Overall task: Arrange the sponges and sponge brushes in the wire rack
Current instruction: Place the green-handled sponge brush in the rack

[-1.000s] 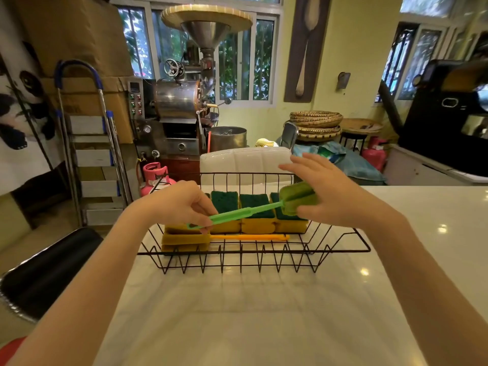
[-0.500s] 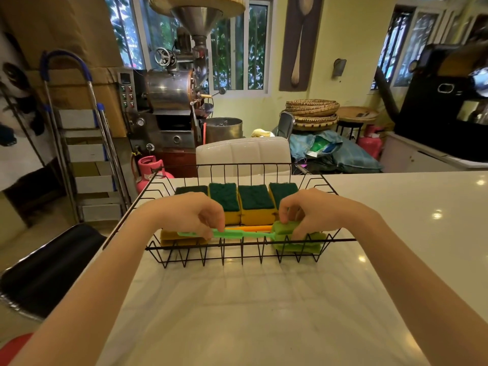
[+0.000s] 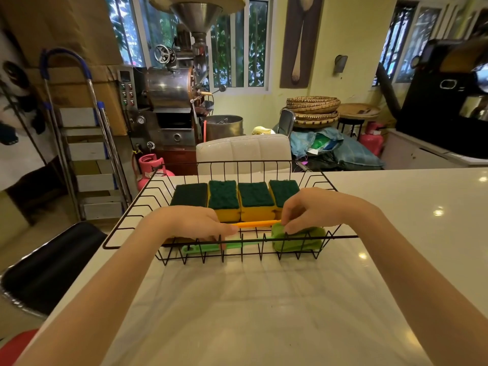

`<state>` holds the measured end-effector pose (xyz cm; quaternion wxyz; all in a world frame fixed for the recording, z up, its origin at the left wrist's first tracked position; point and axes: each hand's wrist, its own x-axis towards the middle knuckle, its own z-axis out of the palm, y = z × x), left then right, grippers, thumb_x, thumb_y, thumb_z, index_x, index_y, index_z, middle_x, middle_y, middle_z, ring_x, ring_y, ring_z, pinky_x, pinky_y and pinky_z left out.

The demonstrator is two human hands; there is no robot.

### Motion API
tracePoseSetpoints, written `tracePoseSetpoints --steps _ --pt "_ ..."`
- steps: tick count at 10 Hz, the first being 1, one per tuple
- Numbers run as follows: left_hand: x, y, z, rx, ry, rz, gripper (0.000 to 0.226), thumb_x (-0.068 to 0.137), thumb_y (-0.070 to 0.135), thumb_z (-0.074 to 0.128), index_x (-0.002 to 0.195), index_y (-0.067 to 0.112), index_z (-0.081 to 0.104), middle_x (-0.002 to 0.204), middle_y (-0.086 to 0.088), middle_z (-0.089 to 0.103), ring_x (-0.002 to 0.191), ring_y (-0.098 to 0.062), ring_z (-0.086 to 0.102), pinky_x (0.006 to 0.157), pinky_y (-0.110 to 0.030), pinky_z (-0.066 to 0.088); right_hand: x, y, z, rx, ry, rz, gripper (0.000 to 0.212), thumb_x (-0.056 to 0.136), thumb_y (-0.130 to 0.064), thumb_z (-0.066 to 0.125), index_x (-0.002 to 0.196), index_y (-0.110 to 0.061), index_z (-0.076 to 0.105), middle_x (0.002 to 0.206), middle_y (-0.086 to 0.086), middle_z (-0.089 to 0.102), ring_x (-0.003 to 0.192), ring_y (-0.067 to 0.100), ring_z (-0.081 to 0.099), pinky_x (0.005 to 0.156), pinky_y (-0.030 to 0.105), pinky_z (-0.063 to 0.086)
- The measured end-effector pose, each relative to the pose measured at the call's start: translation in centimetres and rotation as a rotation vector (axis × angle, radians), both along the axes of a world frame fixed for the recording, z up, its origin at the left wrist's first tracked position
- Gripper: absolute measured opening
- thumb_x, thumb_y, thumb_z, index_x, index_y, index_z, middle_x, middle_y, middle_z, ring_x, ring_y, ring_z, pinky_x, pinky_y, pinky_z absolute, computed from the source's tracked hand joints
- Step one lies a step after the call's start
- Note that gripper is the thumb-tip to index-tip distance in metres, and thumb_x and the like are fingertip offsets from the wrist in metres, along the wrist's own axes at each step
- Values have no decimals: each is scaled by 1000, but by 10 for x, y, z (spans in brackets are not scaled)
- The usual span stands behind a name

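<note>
Inside black wire rack (image 3: 126, 228), left hand (image 3: 195, 224) and right hand (image 3: 317, 210) pinch green sponge brush (image 3: 295, 240), seating it; release due next

Rack (image 3: 126, 228) top open; sponges (image 3: 239, 198) fill back.

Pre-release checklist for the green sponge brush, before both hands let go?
1. Green sponge brush inside the wire rack: ok, along the near wall.
2. Brush lying flat on the rack floor: cannot tell, both ends are partly covered.
3. Left hand on the handle end: ok, fingertips at the handle.
4. Right hand on the green sponge head: ok, fingers press its top.
5. Orange brush handle clear of the green one: ok, parallel and farther back.
6. Sponges in a row at the back: ok, four visible.
</note>
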<state>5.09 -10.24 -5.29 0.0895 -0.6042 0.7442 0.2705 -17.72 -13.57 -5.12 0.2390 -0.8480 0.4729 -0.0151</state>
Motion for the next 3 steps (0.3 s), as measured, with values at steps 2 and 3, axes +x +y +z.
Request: tracePoseSetpoints --steps 2,3 --pt "3 4 4 -26 117 -50 48 89 51 31 102 20 66 121 -1 59 109 -17 53 103 -34 36 -3 7 13 -46 -74 -13 9 82 -27 62 91 -28 60 101 -4 66 96 13 60 88 29 48" --pt "8 8 12 -143 221 -78 44 88 52 34 96 23 67 110 8 62 105 -9 53 104 -40 36 -10 28 45 -172 -281 12 15 83 -26 61 96 -33 58 96 -17 62 93 -1 59 82 19 48"
